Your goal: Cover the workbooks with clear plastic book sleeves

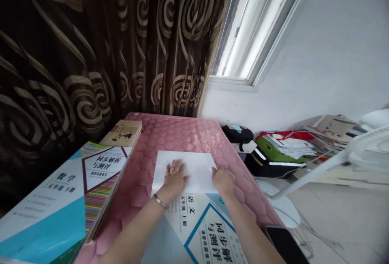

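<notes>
A white sheet of paper (199, 160) lies across the far end of a blue and white workbook (194, 227) on the pink quilted surface. My left hand (174, 178) rests palm down on the paper, its fingers spread. At the paper's right edge my right hand (223, 181) has its fingers curled, with the thumb on the sheet; they pinch that edge. The workbook lies beneath my forearms, and its near end runs out of view. A silver bangle (160, 201) circles my left wrist.
To the left stand stacked workbooks (54, 211) and a tan book pile (123, 132). A dark phone (284, 243) lies near the right edge. Beyond are a white fan (322, 167), a green and black bag (273, 156) and piled papers. Patterned curtains (146, 45) hang behind.
</notes>
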The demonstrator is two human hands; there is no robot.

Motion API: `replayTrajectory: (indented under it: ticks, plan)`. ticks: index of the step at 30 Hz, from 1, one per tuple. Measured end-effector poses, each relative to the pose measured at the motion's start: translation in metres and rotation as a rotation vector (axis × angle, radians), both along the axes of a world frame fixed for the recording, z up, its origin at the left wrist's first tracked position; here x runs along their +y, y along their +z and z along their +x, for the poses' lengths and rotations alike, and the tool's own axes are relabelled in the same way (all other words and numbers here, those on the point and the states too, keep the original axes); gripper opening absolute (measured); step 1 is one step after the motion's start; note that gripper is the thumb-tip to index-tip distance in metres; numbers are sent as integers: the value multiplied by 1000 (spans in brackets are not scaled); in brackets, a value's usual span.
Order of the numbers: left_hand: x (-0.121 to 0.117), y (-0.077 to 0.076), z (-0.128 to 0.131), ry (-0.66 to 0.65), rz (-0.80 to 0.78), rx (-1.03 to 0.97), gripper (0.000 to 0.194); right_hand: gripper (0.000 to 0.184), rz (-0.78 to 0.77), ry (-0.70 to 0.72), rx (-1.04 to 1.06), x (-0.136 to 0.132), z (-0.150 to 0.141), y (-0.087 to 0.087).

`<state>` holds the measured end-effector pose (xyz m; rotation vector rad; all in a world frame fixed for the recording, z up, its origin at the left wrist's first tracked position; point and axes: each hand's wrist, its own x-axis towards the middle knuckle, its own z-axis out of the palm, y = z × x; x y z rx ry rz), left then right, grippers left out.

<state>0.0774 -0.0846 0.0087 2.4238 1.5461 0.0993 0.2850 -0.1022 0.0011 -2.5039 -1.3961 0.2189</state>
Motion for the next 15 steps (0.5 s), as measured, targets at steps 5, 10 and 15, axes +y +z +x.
replayTrajectory:
  ticks: [5, 10, 15]
  plan:
    - [12, -15, -4, 35, 13, -15, 71, 45, 2, 12, -38, 0, 3, 5]
    - [12, -21, -5, 31, 29, -20, 72, 49, 155, 271, -180, 13, -33, 15]
    - [12, -17, -4, -9, 7, 25, 70, 56, 67, 744, 39, 45, -100, 9]
